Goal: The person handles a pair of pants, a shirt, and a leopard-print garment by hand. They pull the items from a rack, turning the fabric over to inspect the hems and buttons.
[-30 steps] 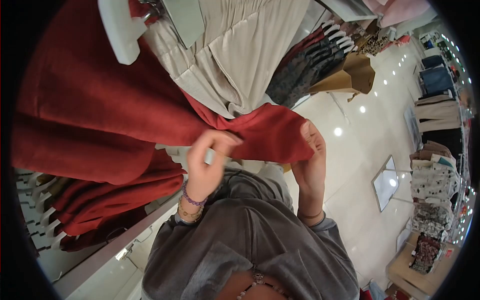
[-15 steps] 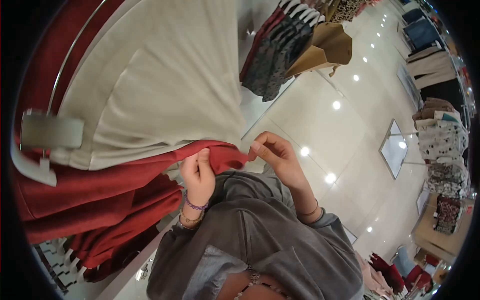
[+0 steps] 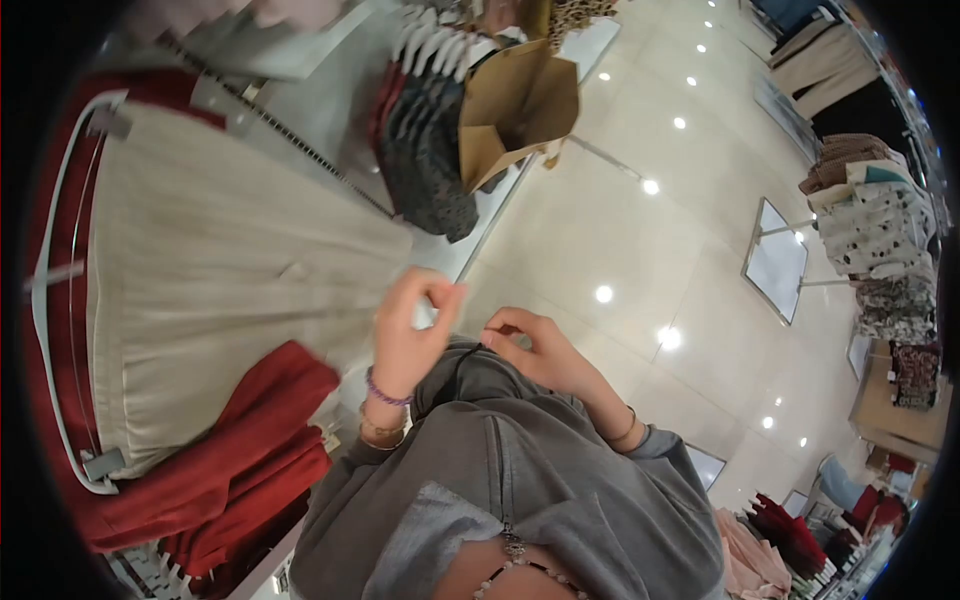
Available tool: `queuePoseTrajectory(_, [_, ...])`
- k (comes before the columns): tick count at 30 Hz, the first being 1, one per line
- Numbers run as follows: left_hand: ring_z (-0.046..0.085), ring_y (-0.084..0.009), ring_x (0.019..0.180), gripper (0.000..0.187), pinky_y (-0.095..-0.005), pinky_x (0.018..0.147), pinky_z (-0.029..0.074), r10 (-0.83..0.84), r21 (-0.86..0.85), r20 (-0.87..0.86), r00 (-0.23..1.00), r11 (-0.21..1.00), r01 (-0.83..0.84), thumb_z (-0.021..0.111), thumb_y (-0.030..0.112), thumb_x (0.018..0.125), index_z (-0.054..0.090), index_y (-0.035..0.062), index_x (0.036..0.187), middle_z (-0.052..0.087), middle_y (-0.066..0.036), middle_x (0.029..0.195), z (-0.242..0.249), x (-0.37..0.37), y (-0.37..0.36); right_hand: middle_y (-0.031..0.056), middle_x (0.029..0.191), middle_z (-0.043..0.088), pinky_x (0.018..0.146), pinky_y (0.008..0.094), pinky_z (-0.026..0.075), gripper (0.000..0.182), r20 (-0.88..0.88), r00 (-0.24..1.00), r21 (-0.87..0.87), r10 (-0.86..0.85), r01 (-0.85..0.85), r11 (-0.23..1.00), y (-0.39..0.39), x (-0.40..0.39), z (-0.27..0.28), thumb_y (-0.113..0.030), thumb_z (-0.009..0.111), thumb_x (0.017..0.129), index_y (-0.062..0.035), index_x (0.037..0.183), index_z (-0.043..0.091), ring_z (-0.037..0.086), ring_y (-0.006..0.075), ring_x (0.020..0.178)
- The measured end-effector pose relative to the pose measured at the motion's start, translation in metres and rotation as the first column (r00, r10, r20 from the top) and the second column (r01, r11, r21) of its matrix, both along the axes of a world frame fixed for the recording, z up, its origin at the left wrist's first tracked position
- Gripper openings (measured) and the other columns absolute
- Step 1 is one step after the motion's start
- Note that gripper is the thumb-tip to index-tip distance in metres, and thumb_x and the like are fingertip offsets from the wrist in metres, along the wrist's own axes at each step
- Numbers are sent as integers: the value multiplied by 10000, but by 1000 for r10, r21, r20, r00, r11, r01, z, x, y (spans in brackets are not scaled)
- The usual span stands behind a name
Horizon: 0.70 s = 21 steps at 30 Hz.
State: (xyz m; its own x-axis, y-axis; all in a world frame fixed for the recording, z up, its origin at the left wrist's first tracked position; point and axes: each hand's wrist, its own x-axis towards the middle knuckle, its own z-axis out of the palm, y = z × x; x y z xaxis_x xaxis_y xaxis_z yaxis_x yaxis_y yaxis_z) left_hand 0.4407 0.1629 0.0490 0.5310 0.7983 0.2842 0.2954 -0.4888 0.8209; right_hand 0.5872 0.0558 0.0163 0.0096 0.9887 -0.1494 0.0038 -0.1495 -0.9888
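Note:
My left hand [image 3: 408,325] is raised beside the lower end of a cream skirt [image 3: 230,270], thumb and fingertips curled together in a ring. It is slightly blurred, and anything pinched in it is too small to see. My right hand [image 3: 532,350] is close by at the right, in front of my grey clothing [image 3: 470,440], its thumb and fingers drawn together. Whether it holds something I cannot make out. The skirt hangs by clips from a white hanger [image 3: 45,300]. A red garment [image 3: 270,400] lies folded over below it, apart from both hands.
A brown paper bag [image 3: 525,110] stands beside dark patterned garments [image 3: 425,150] on white hangers. At the right are a shiny tiled floor [image 3: 620,240], a tilted mirror-like panel [image 3: 777,260] and patterned clothes [image 3: 870,230] on racks.
My left hand has let go of the red garment's edge and moved up. My right hand has shifted slightly left and down. The red fabric has fallen back and the cream skirt hangs flatter.

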Motion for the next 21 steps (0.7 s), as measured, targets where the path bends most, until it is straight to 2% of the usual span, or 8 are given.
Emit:
queuePoseTrajectory(1, [532, -213, 656, 97, -306, 611, 424, -150, -24, -75, 986, 989, 149, 623, 20, 770, 543, 41, 821, 543, -76, 738, -3, 27, -2, 60, 849, 607, 773, 266, 460, 159, -9, 999, 13, -45, 45, 999, -5, 17, 1, -121, 568, 883, 29, 934, 574, 574, 120, 827])
queuePoseTrajectory(3, [561, -245, 721, 67, -326, 654, 445, -306, 39, -174, 936, 948, 317, 576, 36, 803, 545, 37, 862, 575, -94, 793, -8, 84, -13, 78, 884, 621, 785, 273, 463, 162, -22, 992, 36, -127, 128, 991, -18, 48, 3, -108, 566, 880, 31, 961, 579, 586, 139, 853])
queuePoseTrajectory(4, [575, -261, 754, 65, -337, 675, 455, -373, 58, -227, 900, 917, 394, 553, 44, 819, 546, 34, 883, 591, -103, 821, -11, 108, -20, 97, 865, 628, 759, 289, 463, 176, -42, 983, -5, -180, 180, 984, -24, 64, 1, -99, 562, 868, 25, 991, 582, 597, 164, 808])
queuePoseTrajectory(7, [576, -319, 826, 113, -393, 696, 459, -577, -63, -341, 743, 802, 594, 501, 77, 827, 556, 41, 919, 609, -127, 881, -25, 165, -27, 91, 877, 632, 763, 283, 461, 168, 16, 958, -39, -287, 287, 957, -45, 114, -7, -90, 552, 876, 26, 993, 584, 598, 154, 822])
queuePoseTrajectory(11, [595, -318, 765, 101, -394, 671, 468, -717, -153, -329, 614, 682, 715, 514, 86, 818, 548, 41, 902, 619, -124, 823, -53, 237, -16, 73, 855, 634, 774, 266, 452, 152, -15, 925, -175, -379, 371, 912, -54, 171, -20, -93, 540, 891, 29, 969, 584, 593, 132, 831])
queuePoseTrajectory(17, [600, -299, 732, 149, -374, 643, 468, -772, -307, -296, 562, 634, 709, 550, 161, 838, 555, 18, 880, 617, -136, 806, -71, 375, 54, 52, 821, 622, 785, 251, 433, 166, -71, 841, -332, -536, 487, 808, -10, 272, -15, -135, 547, 905, 23, 932, 589, 570, 108, 827])
queuePoseTrajectory(18, [600, -295, 728, 165, -367, 641, 469, -774, -345, -285, 565, 633, 693, 560, 174, 837, 557, 15, 880, 615, -140, 807, -71, 400, 72, 53, 818, 623, 782, 251, 434, 164, -12, 837, -317, -547, 516, 796, 1, 291, -18, -133, 551, 901, 23, 929, 590, 571, 110, 823])
queuePoseTrajectory(21, [598, -244, 689, 211, -336, 636, 475, -741, -302, -276, 612, 672, 677, 615, 197, 819, 577, 22, 932, 621, -108, 824, -105, 489, 135, 59, 815, 626, 774, 255, 438, 158, 154, 798, -246, -583, 602, 759, 45, 363, -16, -125, 563, 891, 27, 918, 594, 573, 117, 812])
